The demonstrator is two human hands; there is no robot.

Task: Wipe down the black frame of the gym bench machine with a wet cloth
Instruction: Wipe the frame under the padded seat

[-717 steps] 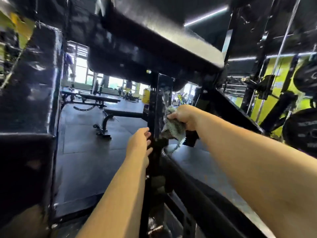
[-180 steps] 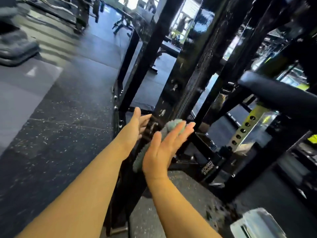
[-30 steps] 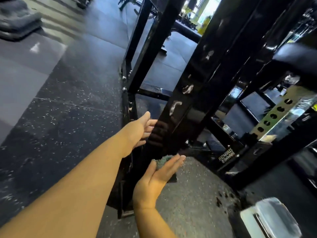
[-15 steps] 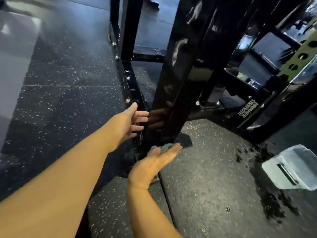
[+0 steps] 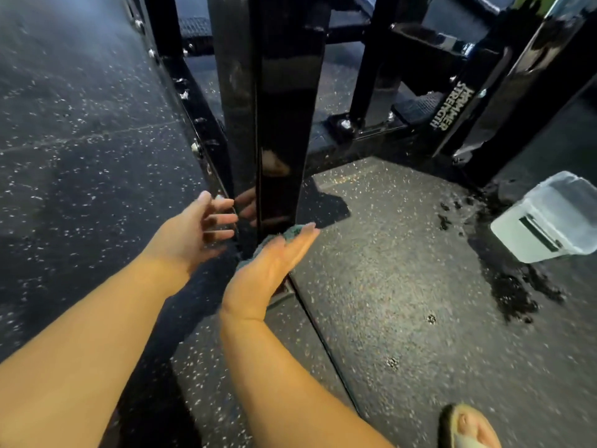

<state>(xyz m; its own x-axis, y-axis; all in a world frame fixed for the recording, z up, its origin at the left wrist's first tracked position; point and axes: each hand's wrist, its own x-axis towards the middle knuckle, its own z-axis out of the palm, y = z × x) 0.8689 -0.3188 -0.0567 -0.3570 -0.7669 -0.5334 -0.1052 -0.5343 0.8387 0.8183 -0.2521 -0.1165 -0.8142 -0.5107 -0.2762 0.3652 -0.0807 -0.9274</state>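
Head view, single item list.

Black frame post: glossy upright, centre of the frame, running from the top edge down to the speckled rubber floor; my fingers are mirrored in its left face.

Cloth: grey-green, at the foot of the post, just right of centre. It lies pressed between the post and my right hand, whose fingers are straight and flat against it; only its upper edge and a strip at my palm's left side show.

My left hand: centre left, fingers spread and relaxed, holding nothing, fingertips just beside the post's left face; whether they touch I cannot tell.

Translucent plastic container: right edge, well apart from both hands, wet dark splashes on the floor around it.

My sandalled foot: lower right corner.
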